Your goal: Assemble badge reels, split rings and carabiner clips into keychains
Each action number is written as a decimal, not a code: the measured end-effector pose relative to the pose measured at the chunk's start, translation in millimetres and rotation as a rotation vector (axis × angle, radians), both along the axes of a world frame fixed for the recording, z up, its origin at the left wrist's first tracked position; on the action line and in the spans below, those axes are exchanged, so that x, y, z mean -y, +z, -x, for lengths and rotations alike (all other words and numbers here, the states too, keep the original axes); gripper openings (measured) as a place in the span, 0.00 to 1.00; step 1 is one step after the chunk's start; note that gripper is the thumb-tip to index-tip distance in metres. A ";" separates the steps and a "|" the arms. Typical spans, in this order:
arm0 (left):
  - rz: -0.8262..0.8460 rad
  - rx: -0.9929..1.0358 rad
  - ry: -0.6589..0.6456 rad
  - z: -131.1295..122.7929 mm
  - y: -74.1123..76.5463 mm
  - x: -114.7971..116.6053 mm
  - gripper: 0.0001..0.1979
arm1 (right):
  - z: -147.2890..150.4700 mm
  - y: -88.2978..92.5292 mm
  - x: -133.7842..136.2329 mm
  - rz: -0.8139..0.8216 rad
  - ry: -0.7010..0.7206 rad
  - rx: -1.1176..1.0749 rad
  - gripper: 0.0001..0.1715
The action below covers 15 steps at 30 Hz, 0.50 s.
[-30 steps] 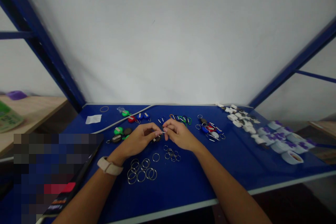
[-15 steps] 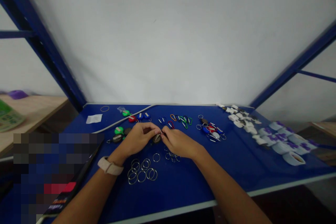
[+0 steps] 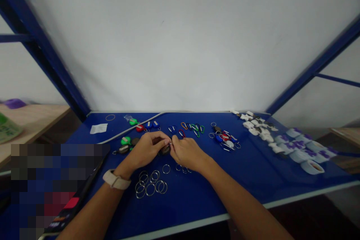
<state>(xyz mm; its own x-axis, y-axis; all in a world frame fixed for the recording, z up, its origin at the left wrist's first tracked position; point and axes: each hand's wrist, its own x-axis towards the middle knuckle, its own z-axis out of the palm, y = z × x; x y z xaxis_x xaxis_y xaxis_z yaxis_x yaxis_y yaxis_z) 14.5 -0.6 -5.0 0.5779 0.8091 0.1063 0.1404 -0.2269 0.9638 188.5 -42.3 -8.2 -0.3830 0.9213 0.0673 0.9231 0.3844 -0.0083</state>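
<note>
My left hand (image 3: 146,149) and my right hand (image 3: 186,153) meet over the middle of the blue table (image 3: 197,195), fingertips pinched together. Between them sits a small dark key fob (image 3: 164,150) with a tiny metal ring at my fingertips; both hands are closed on it. A beige watch (image 3: 116,179) is on my left wrist. Several loose silver split rings (image 3: 150,183) lie just in front of my left hand, and smaller rings (image 3: 182,168) lie under my right hand.
Coloured fobs (image 3: 132,135) and small carabiners (image 3: 188,127) lie behind my hands. A heap of assembled fobs (image 3: 226,138) is at the right, then white pieces (image 3: 257,125) and white-purple tape rolls (image 3: 303,150). A white paper (image 3: 98,128) lies far left. Blue rack posts frame the table.
My right hand has slid left and lower, closing in on the left hand and covering the small rings. The left hand has stayed nearly in place.
</note>
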 end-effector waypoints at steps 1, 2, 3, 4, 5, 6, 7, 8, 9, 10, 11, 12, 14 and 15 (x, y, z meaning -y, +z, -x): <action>-0.005 -0.004 0.004 -0.1 -0.6 -0.2 0.10 | 0.1 -0.9 -0.3 -0.008 -0.002 0.004 0.16; -0.010 -0.007 0.009 -0.2 -1.4 -0.6 0.10 | 0.3 -1.6 -0.5 -0.015 -0.003 0.008 0.17; -0.014 -0.009 0.013 -0.4 -2.3 -1.1 0.09 | 0.4 -2.3 -0.7 -0.022 -0.006 0.013 0.17; -0.019 -0.008 0.019 -0.5 -3.3 -1.7 0.09 | 0.6 -2.8 -0.9 -0.028 -0.009 0.017 0.18; -0.026 -0.008 0.025 -0.6 -4.4 -2.4 0.09 | 0.8 -3.2 -1.1 -0.031 -0.013 0.019 0.18; -0.034 -0.010 0.031 -0.6 -5.4 -3.1 0.09 | 1.0 -3.6 -1.4 -0.033 -0.018 0.020 0.18; -0.043 -0.013 0.038 -0.5 -6.4 -3.8 0.09 | 1.1 -3.9 -1.6 -0.032 -0.025 0.019 0.18; -0.052 -0.019 0.046 -0.3 -7.3 -4.4 0.09 | 1.2 -4.1 -1.9 -0.028 -0.031 0.017 0.18; -0.059 -0.026 0.052 0.0 -8.0 -4.9 0.09 | 1.3 -4.2 -2.2 -0.025 -0.037 0.016 0.18; -0.065 -0.031 0.057 0.4 -8.6 -5.2 0.09 | 1.3 -4.3 -2.4 -0.024 -0.042 0.016 0.18; -0.069 -0.035 0.060 0.7 -9.1 -5.4 0.10 | 1.4 -4.3 -2.5 -0.024 -0.046 0.017 0.18; -0.073 -0.035 0.061 0.9 -9.3 -5.4 0.10 | 1.5 -4.2 -2.6 -0.025 -0.048 0.018 0.18; -0.083 -0.029 0.058 1.0 -9.3 -5.1 0.10 | 1.6 -3.8 -2.5 -0.029 -0.057 0.016 0.17; -0.091 -0.025 0.058 0.8 -9.1 -4.7 0.10 | 1.6 -3.5 -2.4 -0.029 -0.066 0.009 0.17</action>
<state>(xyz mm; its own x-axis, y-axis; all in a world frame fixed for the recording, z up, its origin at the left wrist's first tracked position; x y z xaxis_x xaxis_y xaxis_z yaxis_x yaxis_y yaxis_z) 13.7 4.1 -14.0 0.5336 0.8291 0.1671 0.1791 -0.3038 0.9357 186.8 -39.9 -11.7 -0.3218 0.9423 0.0917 0.9466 0.3223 0.0102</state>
